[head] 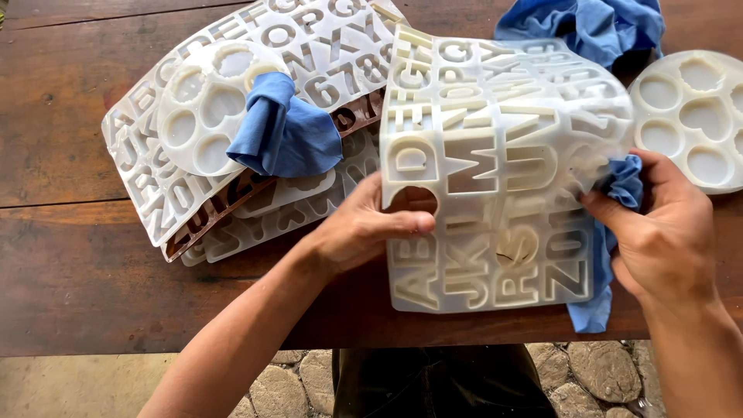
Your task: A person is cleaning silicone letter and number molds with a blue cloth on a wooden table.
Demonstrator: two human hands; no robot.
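Note:
A translucent white silicone letter mould (pixel 495 170) lies bent over the table's near edge. My left hand (pixel 364 224) grips its left edge, thumb on top near a round hole. My right hand (pixel 665 232) pinches a blue cloth (pixel 611 255) against the mould's right side; the cloth hangs down under the mould.
A stack of similar letter moulds (pixel 155 178) lies at the left on the dark wooden table (pixel 62 271), with a round flower-shaped mould (pixel 201 108) and a second blue cloth (pixel 286 131) on top. More blue cloth (pixel 588 27) and another round mould (pixel 693 116) sit at the far right. A stone floor shows below.

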